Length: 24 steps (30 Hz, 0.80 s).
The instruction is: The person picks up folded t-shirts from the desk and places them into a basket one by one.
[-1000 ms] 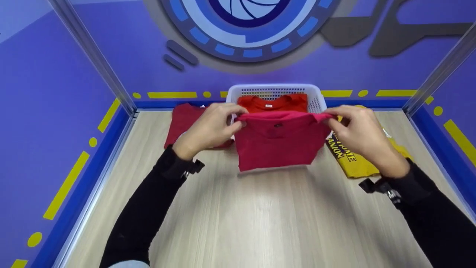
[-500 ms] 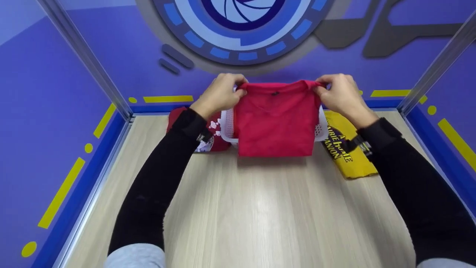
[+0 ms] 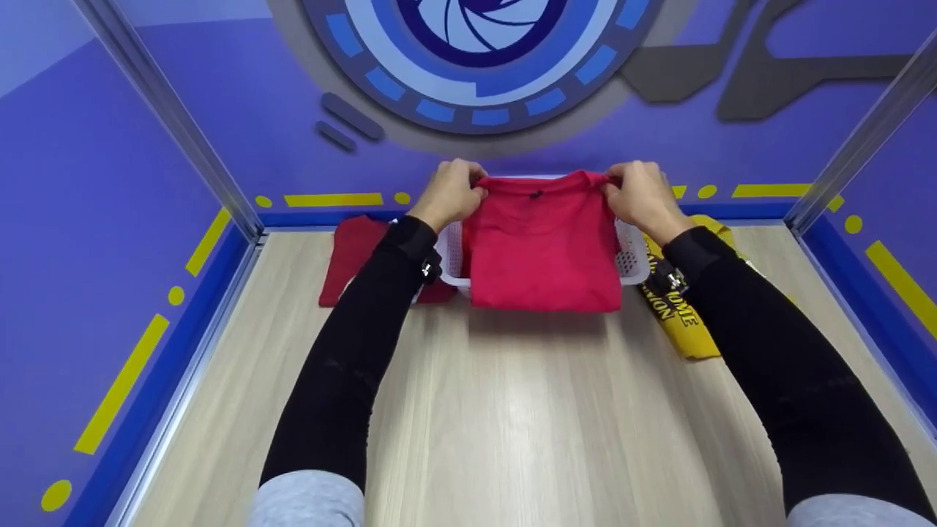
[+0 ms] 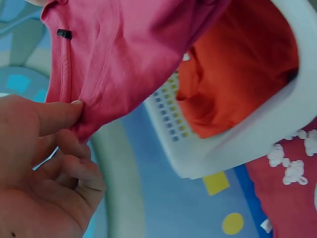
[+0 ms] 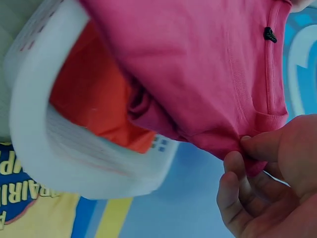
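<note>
A folded pinkish-red T-shirt [image 3: 545, 249] hangs over the white plastic basket [image 3: 635, 267], its collar edge upward and its lower part in front of the basket. My left hand [image 3: 452, 194] pinches its upper left corner between thumb and fingers. At the upper right corner my right hand [image 3: 640, 196] pinches it the same way. Inside the basket lies an orange-red shirt [image 4: 237, 64], mostly covered in the head view but plain in both wrist views. A small dark label [image 5: 270, 34] shows at the held shirt's neckline.
Left of the basket lies a folded dark red shirt [image 3: 355, 252] with white figures. To the right is a yellow shirt [image 3: 695, 337] with dark lettering, partly behind my right forearm. A blue-purple panel wall [image 3: 410, 161] stands right behind the basket.
Both hands have carried the pinkish-red shirt up and away from me, from in front of the basket to over it. In the last half second they have come down slightly and nearer each other.
</note>
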Each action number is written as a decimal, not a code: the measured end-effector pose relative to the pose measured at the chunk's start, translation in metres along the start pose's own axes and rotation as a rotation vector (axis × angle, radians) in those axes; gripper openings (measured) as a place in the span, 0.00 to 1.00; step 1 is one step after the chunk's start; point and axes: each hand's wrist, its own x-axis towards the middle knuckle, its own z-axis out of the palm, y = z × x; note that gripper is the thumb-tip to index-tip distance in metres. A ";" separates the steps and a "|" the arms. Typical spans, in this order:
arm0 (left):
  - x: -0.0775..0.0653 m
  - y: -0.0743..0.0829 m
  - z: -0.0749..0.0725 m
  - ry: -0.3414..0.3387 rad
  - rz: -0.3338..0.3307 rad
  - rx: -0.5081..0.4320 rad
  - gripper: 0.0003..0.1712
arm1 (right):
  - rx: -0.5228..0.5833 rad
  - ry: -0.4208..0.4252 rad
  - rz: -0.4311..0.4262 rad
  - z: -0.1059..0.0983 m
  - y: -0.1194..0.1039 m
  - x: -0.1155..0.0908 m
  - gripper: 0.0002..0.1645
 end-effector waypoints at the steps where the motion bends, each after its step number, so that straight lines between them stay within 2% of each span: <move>1: 0.002 -0.001 0.003 0.000 -0.007 0.014 0.13 | -0.010 0.000 -0.002 0.003 0.003 0.001 0.20; 7: 0.014 -0.009 0.020 0.000 -0.089 0.075 0.11 | -0.082 -0.008 -0.023 0.017 0.008 0.010 0.20; 11: 0.017 -0.012 0.028 -0.005 -0.149 0.115 0.14 | -0.119 -0.053 0.001 0.024 0.009 0.016 0.20; 14: 0.021 -0.017 0.034 -0.030 -0.162 0.132 0.18 | -0.139 -0.109 0.020 0.029 0.010 0.019 0.21; 17: 0.032 -0.026 0.040 -0.055 -0.152 0.147 0.18 | -0.136 -0.163 0.021 0.034 0.012 0.023 0.22; 18: 0.048 -0.045 0.051 -0.054 -0.133 0.135 0.16 | -0.135 -0.175 0.019 0.036 0.012 0.023 0.22; 19: 0.057 -0.056 0.058 -0.041 -0.119 0.146 0.14 | -0.131 -0.183 0.019 0.037 0.012 0.024 0.22; 24: 0.088 -0.091 0.081 -0.050 -0.094 0.157 0.12 | -0.151 -0.182 0.023 0.041 0.012 0.027 0.20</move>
